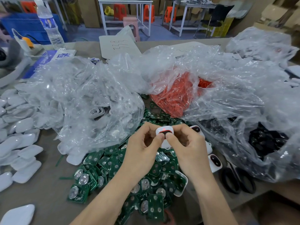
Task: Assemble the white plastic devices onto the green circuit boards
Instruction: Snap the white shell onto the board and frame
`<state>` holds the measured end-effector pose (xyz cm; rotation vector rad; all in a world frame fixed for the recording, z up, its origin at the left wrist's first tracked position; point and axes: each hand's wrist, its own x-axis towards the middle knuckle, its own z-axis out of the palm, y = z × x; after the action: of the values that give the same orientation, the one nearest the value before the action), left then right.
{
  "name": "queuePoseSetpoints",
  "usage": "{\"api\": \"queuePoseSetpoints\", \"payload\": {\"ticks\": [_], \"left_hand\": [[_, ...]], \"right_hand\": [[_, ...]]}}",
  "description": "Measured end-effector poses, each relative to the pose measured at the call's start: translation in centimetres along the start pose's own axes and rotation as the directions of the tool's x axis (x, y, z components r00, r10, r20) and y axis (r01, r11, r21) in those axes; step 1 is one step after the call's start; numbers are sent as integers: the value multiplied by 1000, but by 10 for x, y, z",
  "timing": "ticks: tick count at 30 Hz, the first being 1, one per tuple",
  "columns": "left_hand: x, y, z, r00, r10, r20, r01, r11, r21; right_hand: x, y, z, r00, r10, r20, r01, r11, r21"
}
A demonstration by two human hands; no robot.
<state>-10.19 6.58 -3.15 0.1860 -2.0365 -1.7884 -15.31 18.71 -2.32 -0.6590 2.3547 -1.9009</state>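
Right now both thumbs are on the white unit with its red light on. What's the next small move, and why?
Probably set it down with the finished units on the right. The white device is pinched between the left hand and the right hand above the green boards, both thumbs on its dark button, and a red dot glows near its top edge, which suggests it works.

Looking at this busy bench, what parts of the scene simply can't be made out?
Head view only:
- White device: most of it is covered by the left hand and right hand; whether a board sits inside is hidden.
- Clear bags: crumpled plastic blurs their contents.
- Circuit boards: markings too small.
- Scissors: blades under the bag.
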Motion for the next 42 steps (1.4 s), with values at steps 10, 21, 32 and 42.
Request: {"api": "queuePoseSetpoints", "payload": {"ticks": [10, 21, 32, 42], "left_hand": [[7, 0, -9, 1000, -8, 18, 8, 1000, 9], [5, -7, -6, 996, -36, 76, 31, 997, 64], [6, -8, -9, 996, -52, 78, 45, 995, 93], [5, -7, -9, 996, -66, 66, 60, 995, 85]], "right_hand": [[12, -6, 3, 997, 27, 73, -31, 998, 61], [11, 5, -4, 990, 37, 137, -45, 997, 56], [10, 7, -4, 985, 60, 161, -71, 996, 63], [10, 7, 0, 986, 72, 151, -87, 992, 92]]}}
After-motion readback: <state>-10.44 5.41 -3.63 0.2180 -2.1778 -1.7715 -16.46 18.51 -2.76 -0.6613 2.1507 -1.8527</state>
